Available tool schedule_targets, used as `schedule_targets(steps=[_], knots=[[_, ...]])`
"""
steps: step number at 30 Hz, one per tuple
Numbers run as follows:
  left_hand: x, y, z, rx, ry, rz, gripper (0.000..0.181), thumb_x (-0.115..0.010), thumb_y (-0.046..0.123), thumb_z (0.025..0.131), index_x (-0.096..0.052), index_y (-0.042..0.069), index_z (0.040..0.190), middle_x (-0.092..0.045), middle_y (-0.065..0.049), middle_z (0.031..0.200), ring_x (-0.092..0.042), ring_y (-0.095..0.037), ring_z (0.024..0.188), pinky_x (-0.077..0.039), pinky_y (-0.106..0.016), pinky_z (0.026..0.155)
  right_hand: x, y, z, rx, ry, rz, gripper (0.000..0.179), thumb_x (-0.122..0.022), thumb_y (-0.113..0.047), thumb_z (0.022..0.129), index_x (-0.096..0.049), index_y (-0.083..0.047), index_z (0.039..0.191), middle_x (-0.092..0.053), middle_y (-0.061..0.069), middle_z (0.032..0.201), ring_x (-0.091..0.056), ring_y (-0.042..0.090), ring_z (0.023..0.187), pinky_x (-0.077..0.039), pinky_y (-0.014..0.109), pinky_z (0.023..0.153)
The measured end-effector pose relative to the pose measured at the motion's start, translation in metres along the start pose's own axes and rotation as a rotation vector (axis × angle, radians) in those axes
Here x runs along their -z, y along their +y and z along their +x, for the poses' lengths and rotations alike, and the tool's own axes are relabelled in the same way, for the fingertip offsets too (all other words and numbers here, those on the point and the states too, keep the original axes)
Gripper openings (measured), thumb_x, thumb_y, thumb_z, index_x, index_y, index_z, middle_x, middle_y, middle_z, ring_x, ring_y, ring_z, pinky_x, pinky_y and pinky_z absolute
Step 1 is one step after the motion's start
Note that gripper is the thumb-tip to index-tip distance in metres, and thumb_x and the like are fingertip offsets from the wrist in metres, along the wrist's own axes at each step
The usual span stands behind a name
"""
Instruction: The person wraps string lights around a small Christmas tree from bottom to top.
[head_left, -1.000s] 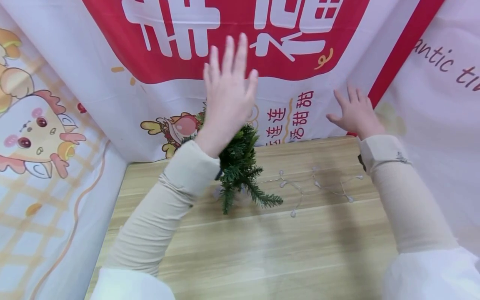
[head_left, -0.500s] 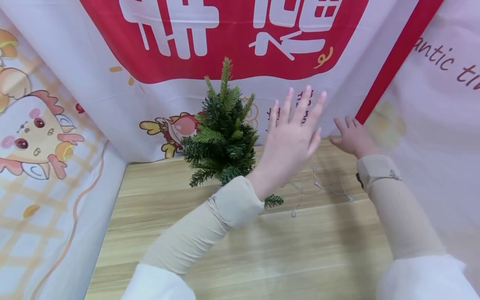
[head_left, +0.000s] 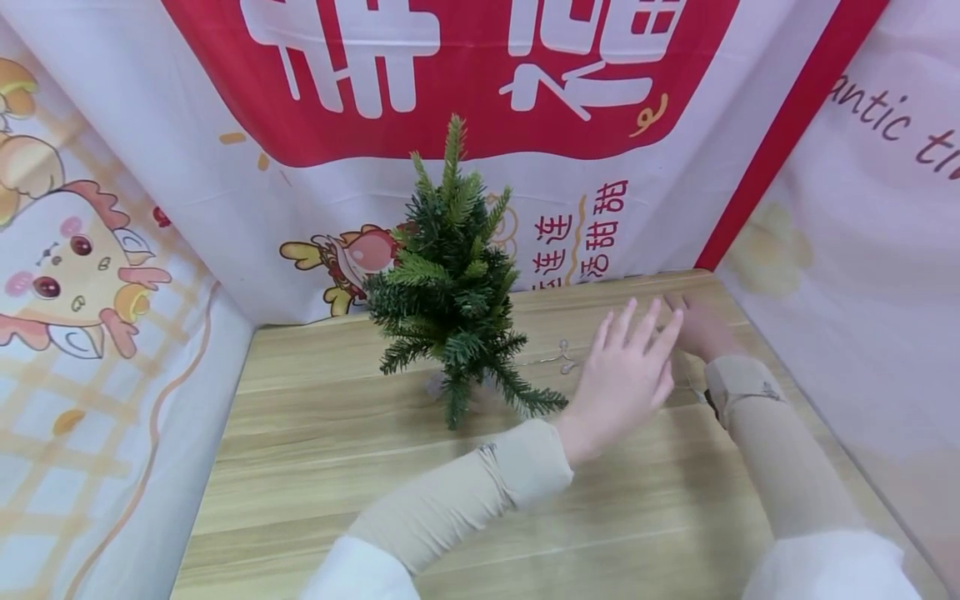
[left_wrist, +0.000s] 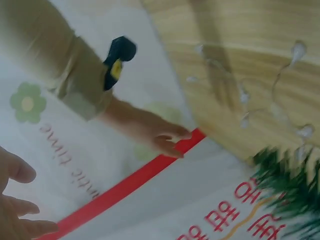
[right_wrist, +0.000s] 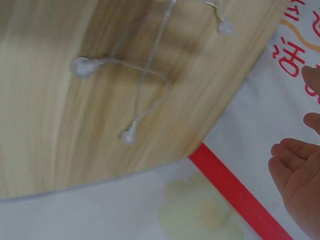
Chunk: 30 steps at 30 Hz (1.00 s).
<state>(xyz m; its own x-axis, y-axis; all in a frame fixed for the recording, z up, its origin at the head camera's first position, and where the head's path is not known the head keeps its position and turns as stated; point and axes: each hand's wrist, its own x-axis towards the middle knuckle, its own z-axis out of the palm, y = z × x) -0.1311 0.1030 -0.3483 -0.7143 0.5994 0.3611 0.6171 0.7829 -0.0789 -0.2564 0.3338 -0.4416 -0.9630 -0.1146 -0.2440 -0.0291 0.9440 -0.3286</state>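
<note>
My left hand (head_left: 622, 379) reaches over the right part of the wooden table with its fingers straight and holds nothing. Just beyond it is my right hand (head_left: 701, 327), blurred and partly hidden behind the left fingertips; in the right wrist view its fingers (right_wrist: 295, 162) are relaxed, with nothing held. A string of clear bulb lights (head_left: 566, 358) lies on the table under both hands, mostly covered by the left hand. Its bulbs and thin wire (right_wrist: 82, 66) show plainly in the right wrist view. Left of the hands stands a small artificial Christmas tree (head_left: 450, 283), upright.
The wooden table (head_left: 315, 467) meets a white and red printed cloth (head_left: 202, 183) at the back. Another printed cloth (head_left: 52, 333) hangs on the left, and a pale one (head_left: 862, 275) borders the right side.
My left hand has swept from in front of the tree to the right and down, over the lights. My right hand has come down from the back cloth toward the table.
</note>
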Motion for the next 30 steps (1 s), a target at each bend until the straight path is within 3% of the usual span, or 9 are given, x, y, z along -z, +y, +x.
schedule_targets(steps=[2,6,9,16,20,26,30], knots=[[-0.013,0.005,-0.006,-0.011,-0.042,-0.011,0.057,-0.04,0.039,0.1,-0.025,0.021,0.152,-0.032,-0.001,0.156,-0.031,-0.025,0.144,-0.025,-0.04,0.12,-0.006,0.001,-0.004,-0.024,-0.035,0.003,0.072,-0.045,-0.039,0.097,-0.016,0.0,0.151,-0.011,0.042,0.148,-0.018,0.063,0.132,-0.022,0.075,0.104],[-0.044,0.011,-0.019,-0.043,-0.118,0.009,0.058,-0.04,0.042,0.1,-0.025,0.02,0.152,-0.032,0.0,0.156,-0.03,-0.023,0.145,-0.026,-0.037,0.12,-0.021,0.004,-0.007,-0.008,-0.034,-0.03,0.068,-0.049,-0.028,0.096,-0.02,0.004,0.148,-0.013,0.042,0.147,-0.02,0.061,0.132,-0.024,0.074,0.104],[-0.068,0.013,-0.028,-0.07,-0.139,0.016,0.058,-0.041,0.042,0.099,-0.028,0.02,0.151,-0.034,-0.001,0.155,-0.033,-0.022,0.143,-0.028,-0.036,0.119,-0.035,0.008,-0.005,-0.005,-0.031,-0.061,0.063,-0.05,-0.021,0.096,-0.023,0.005,0.147,-0.018,0.042,0.146,-0.024,0.06,0.131,-0.026,0.072,0.104],[-0.114,0.013,-0.046,-0.084,-0.191,-0.059,0.053,-0.049,0.033,0.097,-0.036,0.019,0.146,-0.039,0.0,0.151,-0.039,-0.019,0.14,-0.031,-0.035,0.117,-0.066,0.016,-0.002,0.113,0.066,-0.202,0.046,-0.049,-0.013,0.094,-0.045,0.013,0.132,-0.048,0.04,0.128,-0.05,0.054,0.115,-0.043,0.062,0.098],[-0.135,0.014,-0.054,-0.064,-0.252,-0.103,0.052,-0.051,0.031,0.096,-0.039,0.018,0.144,-0.043,0.001,0.149,-0.04,-0.018,0.138,-0.033,-0.034,0.117,-0.076,0.017,-0.006,0.122,0.053,-0.125,0.037,-0.055,-0.004,0.09,-0.052,0.013,0.124,-0.058,0.036,0.116,-0.057,0.05,0.105,-0.049,0.058,0.092],[-0.164,0.015,-0.068,-0.035,-0.353,-0.158,0.05,-0.048,0.031,0.098,-0.037,0.018,0.146,-0.043,-0.003,0.149,-0.041,-0.02,0.138,-0.035,-0.036,0.116,-0.085,0.018,-0.012,0.068,-0.043,-0.028,0.036,-0.055,0.007,0.085,-0.056,0.011,0.121,-0.059,0.033,0.118,-0.057,0.05,0.108,-0.047,0.059,0.095],[-0.178,0.014,-0.076,-0.015,-0.414,-0.151,0.05,-0.047,0.031,0.098,-0.037,0.019,0.146,-0.04,-0.004,0.151,-0.039,-0.021,0.139,-0.034,-0.035,0.116,-0.091,0.021,-0.01,0.046,-0.057,-0.017,0.033,-0.055,0.005,0.086,-0.058,0.009,0.119,-0.061,0.031,0.117,-0.057,0.048,0.108,-0.047,0.058,0.095]])
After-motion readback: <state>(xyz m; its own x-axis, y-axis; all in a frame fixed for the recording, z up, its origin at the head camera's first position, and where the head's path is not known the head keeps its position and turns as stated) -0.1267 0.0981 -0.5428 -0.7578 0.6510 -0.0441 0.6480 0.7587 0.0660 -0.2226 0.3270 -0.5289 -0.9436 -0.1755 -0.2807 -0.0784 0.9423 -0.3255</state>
